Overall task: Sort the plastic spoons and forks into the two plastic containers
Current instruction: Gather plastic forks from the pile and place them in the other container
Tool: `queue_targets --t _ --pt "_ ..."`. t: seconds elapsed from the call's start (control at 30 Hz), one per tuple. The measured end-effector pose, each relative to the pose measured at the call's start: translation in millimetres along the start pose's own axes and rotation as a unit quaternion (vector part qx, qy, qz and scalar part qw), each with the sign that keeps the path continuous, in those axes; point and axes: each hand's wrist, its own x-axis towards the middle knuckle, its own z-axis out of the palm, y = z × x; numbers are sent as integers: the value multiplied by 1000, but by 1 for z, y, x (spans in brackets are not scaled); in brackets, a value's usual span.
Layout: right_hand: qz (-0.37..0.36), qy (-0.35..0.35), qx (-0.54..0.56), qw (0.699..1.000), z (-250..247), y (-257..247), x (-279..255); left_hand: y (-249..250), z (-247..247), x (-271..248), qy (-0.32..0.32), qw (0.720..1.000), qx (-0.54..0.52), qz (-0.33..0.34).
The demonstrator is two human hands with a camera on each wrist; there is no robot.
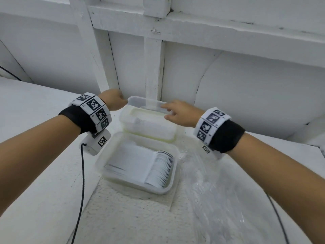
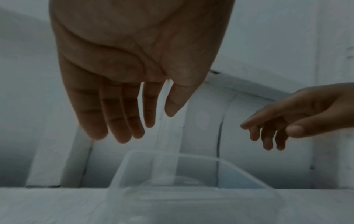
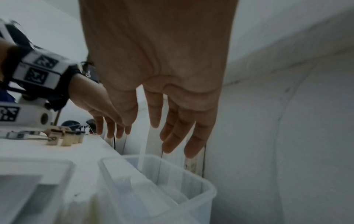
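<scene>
While both my hands hover empty with fingers slack, left hand (image 1: 112,100) at ten o'clock and right hand (image 1: 181,112) at two of the far translucent rectangular plastic container (image 1: 133,103), I judge it light, slick and flexible; best pinched by its rim. Stacked white plastic spoons (image 1: 162,169) lie in the near clear rectangular tub (image 1: 173,187).

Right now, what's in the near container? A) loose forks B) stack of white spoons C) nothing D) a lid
B: the near container holds a stack of white spoons, bowls nested toward the right hand's side.
</scene>
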Motion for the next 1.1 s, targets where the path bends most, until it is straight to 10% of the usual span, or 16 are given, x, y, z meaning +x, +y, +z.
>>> queue_targets --t 0.17,0.43,0.6,1.1 --pt "3 15 -8 1000 -9 3 -97 32 2 -62 50 990 -59 120" --pt "80 -29 21 996 51 23 -220 91 63 -167 -88 946 -160 268" --pt "142 -47 49 988 96 36 -263 103 123 -181 -185 938 -94 277" --pt "207 -26 72 975 147 43 -312 113 185 -186 -180 844 265 430"
